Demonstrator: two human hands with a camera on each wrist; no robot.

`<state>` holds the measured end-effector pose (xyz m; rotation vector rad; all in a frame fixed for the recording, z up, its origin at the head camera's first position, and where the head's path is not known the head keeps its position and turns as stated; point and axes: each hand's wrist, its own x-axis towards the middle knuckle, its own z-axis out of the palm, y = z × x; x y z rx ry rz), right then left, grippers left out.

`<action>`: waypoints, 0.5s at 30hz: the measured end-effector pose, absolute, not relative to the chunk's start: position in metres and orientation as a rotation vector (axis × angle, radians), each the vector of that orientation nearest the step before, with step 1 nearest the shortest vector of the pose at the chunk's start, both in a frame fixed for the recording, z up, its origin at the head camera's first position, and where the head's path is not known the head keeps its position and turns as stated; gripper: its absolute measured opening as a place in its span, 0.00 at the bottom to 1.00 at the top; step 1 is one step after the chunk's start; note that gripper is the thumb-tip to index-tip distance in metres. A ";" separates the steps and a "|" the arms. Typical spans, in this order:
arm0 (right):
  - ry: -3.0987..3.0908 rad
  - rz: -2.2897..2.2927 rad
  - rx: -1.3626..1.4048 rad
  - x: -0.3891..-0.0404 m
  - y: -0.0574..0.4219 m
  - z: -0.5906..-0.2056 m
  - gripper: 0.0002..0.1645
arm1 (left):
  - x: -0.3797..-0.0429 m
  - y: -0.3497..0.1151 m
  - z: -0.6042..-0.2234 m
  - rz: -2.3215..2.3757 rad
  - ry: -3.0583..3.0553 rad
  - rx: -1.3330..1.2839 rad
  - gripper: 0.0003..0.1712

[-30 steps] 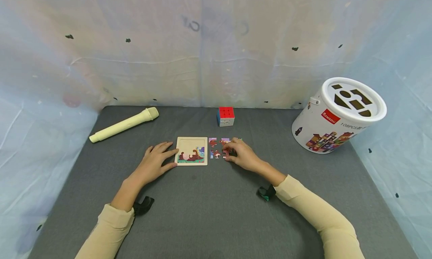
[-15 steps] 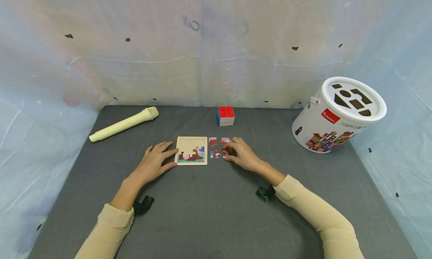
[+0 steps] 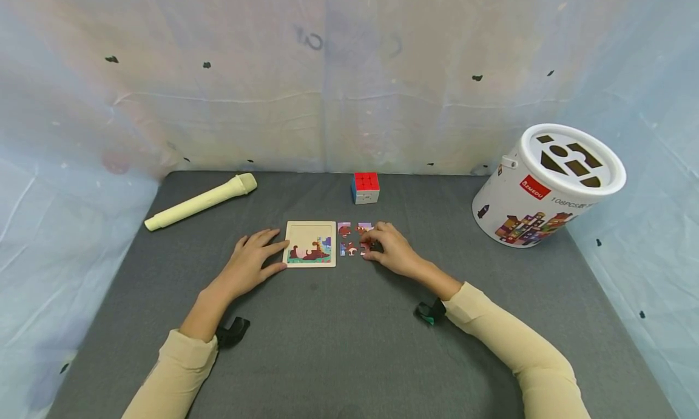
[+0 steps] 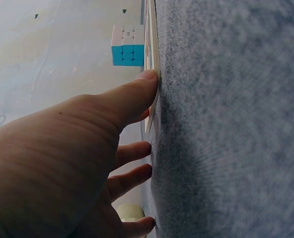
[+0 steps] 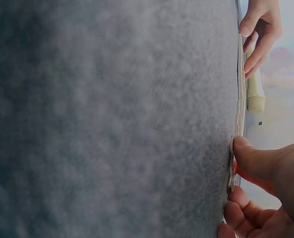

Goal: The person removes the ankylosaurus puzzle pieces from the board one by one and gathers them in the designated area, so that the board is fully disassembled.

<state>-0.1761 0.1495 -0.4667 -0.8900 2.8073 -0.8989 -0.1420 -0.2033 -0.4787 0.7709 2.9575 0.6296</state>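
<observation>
A square wooden puzzle tray (image 3: pixel 308 230) lies on the grey cloth, its lower part filled with coloured pieces. My left hand (image 3: pixel 252 263) rests at its left side, fingers spread, thumb and a fingertip touching the rim; in the left wrist view the thumb presses the tray's edge (image 4: pixel 153 49). Right of the tray, several loose jigsaw pieces (image 3: pixel 350 249) lie in two rows. My right hand (image 3: pixel 394 250) pinches a jigsaw piece (image 3: pixel 363 250) at the right end of the near row between thumb and fingers, low over the cloth. The fingers hide most of this piece.
Behind the pieces stands a red, white and blue puzzle cube (image 3: pixel 366 188). A pale yellow microphone-shaped object (image 3: pixel 199 202) lies at the back left. At the back right stands a white tub (image 3: pixel 537 194) with shaped holes in its lid. Plastic sheeting (image 3: pixel 349 103) encloses the table.
</observation>
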 end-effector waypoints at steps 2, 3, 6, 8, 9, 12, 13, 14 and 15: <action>2.808 -0.892 -0.892 -0.176 0.149 -0.466 0.18 | -0.142 -0.203 -0.479 0.628 2.956 0.771 0.33; 2.808 -0.891 -0.893 -0.176 0.149 -0.466 0.18 | -0.142 -0.203 -0.479 0.627 2.955 0.772 0.33; 2.809 -0.888 -0.892 -0.176 0.149 -0.466 0.18 | -0.142 -0.203 -0.479 0.630 2.956 0.770 0.33; 2.810 -0.886 -0.887 -0.176 0.149 -0.466 0.18 | -0.142 -0.203 -0.479 0.632 2.957 0.771 0.33; 2.810 -0.887 -0.885 -0.176 0.149 -0.466 0.18 | -0.142 -0.203 -0.480 0.632 2.957 0.771 0.33; 2.811 -0.884 -0.880 -0.175 0.149 -0.466 0.18 | -0.142 -0.204 -0.480 0.630 2.960 0.774 0.33; 2.812 -0.882 -0.883 -0.175 0.149 -0.466 0.18 | -0.142 -0.204 -0.480 0.629 2.961 0.775 0.33; 2.813 -0.879 -0.885 -0.175 0.149 -0.466 0.18 | -0.142 -0.204 -0.480 0.627 2.962 0.776 0.33; 2.812 -0.876 -0.887 -0.176 0.149 -0.466 0.18 | -0.142 -0.204 -0.480 0.626 2.963 0.778 0.33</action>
